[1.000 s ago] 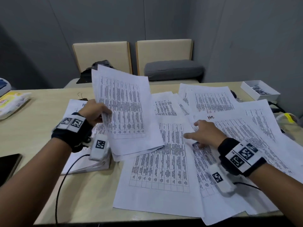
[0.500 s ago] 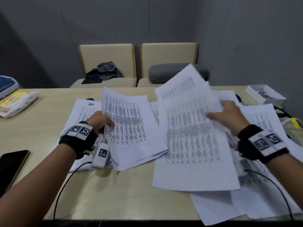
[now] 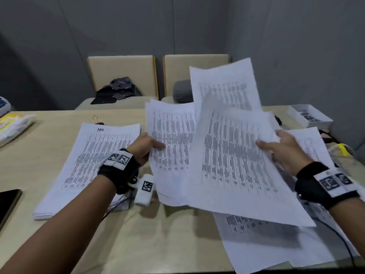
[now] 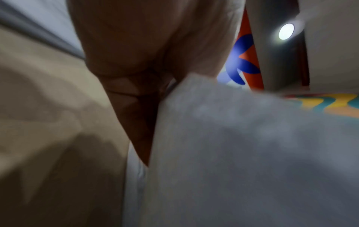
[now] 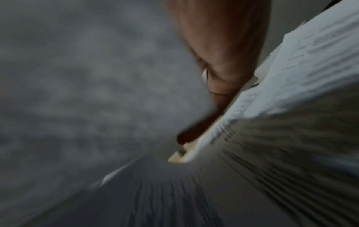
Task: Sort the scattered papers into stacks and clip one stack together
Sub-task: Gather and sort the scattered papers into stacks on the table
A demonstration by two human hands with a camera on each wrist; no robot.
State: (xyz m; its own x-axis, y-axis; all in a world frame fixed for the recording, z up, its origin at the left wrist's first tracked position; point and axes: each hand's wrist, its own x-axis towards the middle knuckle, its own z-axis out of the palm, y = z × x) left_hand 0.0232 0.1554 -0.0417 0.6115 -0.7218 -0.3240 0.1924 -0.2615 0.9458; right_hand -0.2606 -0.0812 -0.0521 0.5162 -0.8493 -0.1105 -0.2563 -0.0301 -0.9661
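Observation:
My left hand (image 3: 147,146) pinches the left edge of a small bundle of printed sheets (image 3: 169,135) held above the table. My right hand (image 3: 276,147) grips two or three more printed sheets (image 3: 237,159) by their right edge, and they overlap the left bundle. A flat stack of papers (image 3: 94,161) marked by hand at the top lies on the table at the left. More loose sheets (image 3: 266,240) lie under my right arm. A black binder clip (image 3: 97,120) sits just behind the left stack. Both wrist views are blurred, showing fingers (image 4: 139,99) against paper (image 4: 233,153) and fingers (image 5: 219,86) against paper (image 5: 301,69).
A white box (image 3: 310,115) holding small dark items stands at the table's far right. A dark phone (image 3: 7,202) lies at the left edge, a yellow and white packet (image 3: 13,125) farther back. Two beige chairs (image 3: 122,76) stand behind the table, with dark cloth and a grey cushion (image 3: 182,91).
My right hand has lifted sheets off the scattered pile and swung them left and up until they overlap the bundle in my left hand. The left hand has stayed gripping its bundle.

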